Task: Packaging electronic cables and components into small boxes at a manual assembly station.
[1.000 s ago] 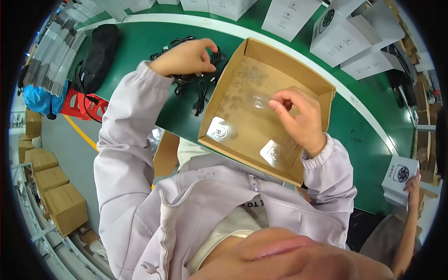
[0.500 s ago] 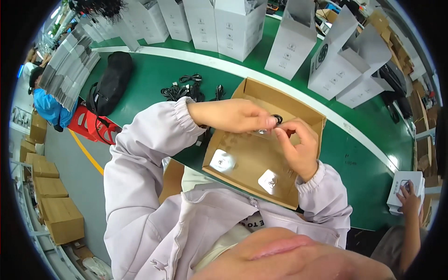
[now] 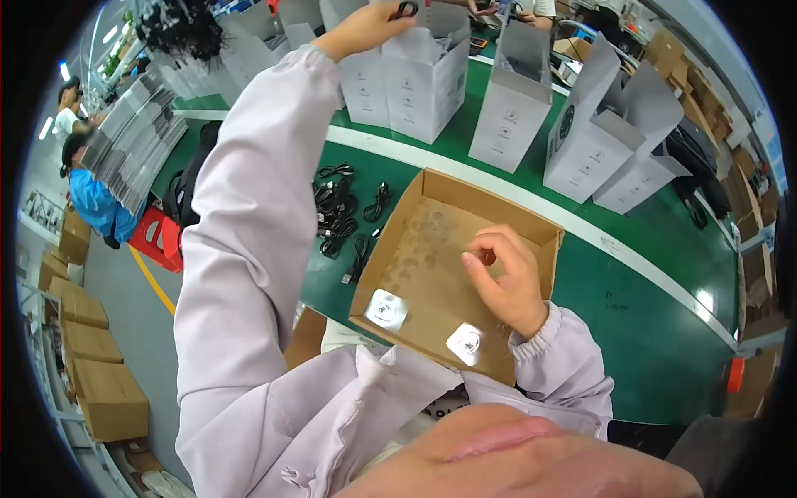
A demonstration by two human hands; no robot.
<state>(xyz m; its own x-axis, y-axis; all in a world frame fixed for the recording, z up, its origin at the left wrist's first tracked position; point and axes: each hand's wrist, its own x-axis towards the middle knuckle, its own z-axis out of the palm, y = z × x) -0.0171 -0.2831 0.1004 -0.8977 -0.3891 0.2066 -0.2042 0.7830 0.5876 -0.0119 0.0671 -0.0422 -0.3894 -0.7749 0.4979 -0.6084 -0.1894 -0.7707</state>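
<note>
Above the far side of the green tabletop (image 3: 631, 332), the left hand (image 3: 365, 31) is stretched out at the tops of the white boxes (image 3: 425, 91), its fingers closed on a small black cable (image 3: 404, 10) gathered in a loop; whether the cable touches a box, I cannot tell. The right hand (image 3: 508, 282) is over the cardboard tray (image 3: 432, 274), fingers bent and thumb drawn in toward the index finger. Whether those fingers grip anything, I cannot tell.

Two shiny square pieces lie flat in the tray along its near side: one shiny square (image 3: 386, 310) at the left corner, another shiny square (image 3: 465, 343) farther right, each with a dark mark at its middle. Just left of the tray, a pile of black cords (image 3: 334, 214) sits on the tabletop, with one separate bundle (image 3: 376, 202) and another bundle (image 3: 358, 259) close to the tray wall.

Several of the white boxes stand upright with their flaps raised, spread along the far side past a pale stripe. Left of the outstretched sleeve (image 3: 253, 207) are a black bag (image 3: 184, 191), partly hidden, and something red (image 3: 155, 239).
</note>
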